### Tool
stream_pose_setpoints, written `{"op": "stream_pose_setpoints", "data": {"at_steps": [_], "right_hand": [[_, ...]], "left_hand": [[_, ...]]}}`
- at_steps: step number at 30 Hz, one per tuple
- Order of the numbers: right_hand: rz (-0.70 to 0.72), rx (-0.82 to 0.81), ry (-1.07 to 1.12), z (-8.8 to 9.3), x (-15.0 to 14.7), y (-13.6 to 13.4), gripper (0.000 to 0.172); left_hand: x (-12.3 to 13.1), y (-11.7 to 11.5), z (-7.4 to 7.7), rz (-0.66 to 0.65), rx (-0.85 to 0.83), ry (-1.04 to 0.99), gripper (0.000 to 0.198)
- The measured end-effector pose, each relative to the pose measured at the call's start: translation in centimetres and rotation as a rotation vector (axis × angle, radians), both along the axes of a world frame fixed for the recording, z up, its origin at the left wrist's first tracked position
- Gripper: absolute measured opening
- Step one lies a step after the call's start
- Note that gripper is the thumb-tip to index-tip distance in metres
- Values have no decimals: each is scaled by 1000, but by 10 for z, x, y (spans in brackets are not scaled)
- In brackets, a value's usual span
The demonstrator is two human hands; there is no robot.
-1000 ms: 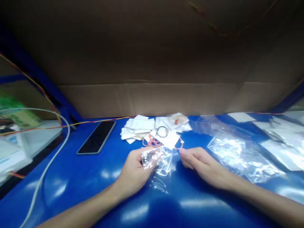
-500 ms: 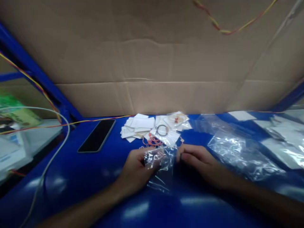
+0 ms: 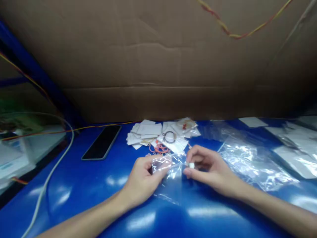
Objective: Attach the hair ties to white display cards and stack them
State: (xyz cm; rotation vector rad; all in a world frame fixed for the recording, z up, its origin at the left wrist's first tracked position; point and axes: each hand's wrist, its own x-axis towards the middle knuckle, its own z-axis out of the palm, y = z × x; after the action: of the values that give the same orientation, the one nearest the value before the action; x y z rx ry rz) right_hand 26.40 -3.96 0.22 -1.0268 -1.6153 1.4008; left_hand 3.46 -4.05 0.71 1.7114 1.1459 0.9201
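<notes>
My left hand (image 3: 142, 178) is closed on a small clear plastic bag (image 3: 172, 186), which hangs over the blue table top. Facing it, my right hand (image 3: 213, 168) pinches a small white piece (image 3: 191, 165) between thumb and fingers, right beside the bag's right edge. Whether the piece touches the bag I cannot tell. Just beyond my hands lie orange-pink cords (image 3: 160, 148), a dark ring-shaped cord (image 3: 169, 137) on a white packet, and a pile of white cards (image 3: 146, 130).
A phone (image 3: 101, 143) lies to the left on the blue table (image 3: 99, 185). Clear plastic bags (image 3: 250, 162) and white packets (image 3: 297, 153) spread at the right. Cardboard (image 3: 158, 66) walls the back. A white cable (image 3: 53, 165) crosses the left side, and a twisted red-yellow wire (image 3: 230, 33) hangs above.
My right hand has turned and its fingers have opened out around a white piece that now shows. The bag is spread flatter in my left hand. The lighting on the scene differs.
</notes>
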Motion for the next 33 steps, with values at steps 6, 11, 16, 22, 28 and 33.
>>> {"op": "stream_pose_setpoints", "data": {"at_steps": [6, 11, 16, 22, 28, 33], "right_hand": [[-14, -3, -22, -4, 1, 1, 30], [14, -23, -16, -7, 2, 1, 32], [70, -48, -68, -3, 0, 1, 30], [161, 48, -150, 1, 1, -1, 21], [203, 139, -270, 5, 3, -1, 16], [198, 146, -277, 5, 2, -2, 14]], "left_hand": [[-2, 2, -1, -53, 38, 32, 29], [-3, 1, -1, -124, 51, 147, 35], [-4, 2, -1, -194, 148, 276, 33], [-5, 2, -4, -273, 280, 393, 21], [-7, 2, -6, -303, 332, 450, 16], [-5, 2, -4, -300, 332, 440, 19]]}}
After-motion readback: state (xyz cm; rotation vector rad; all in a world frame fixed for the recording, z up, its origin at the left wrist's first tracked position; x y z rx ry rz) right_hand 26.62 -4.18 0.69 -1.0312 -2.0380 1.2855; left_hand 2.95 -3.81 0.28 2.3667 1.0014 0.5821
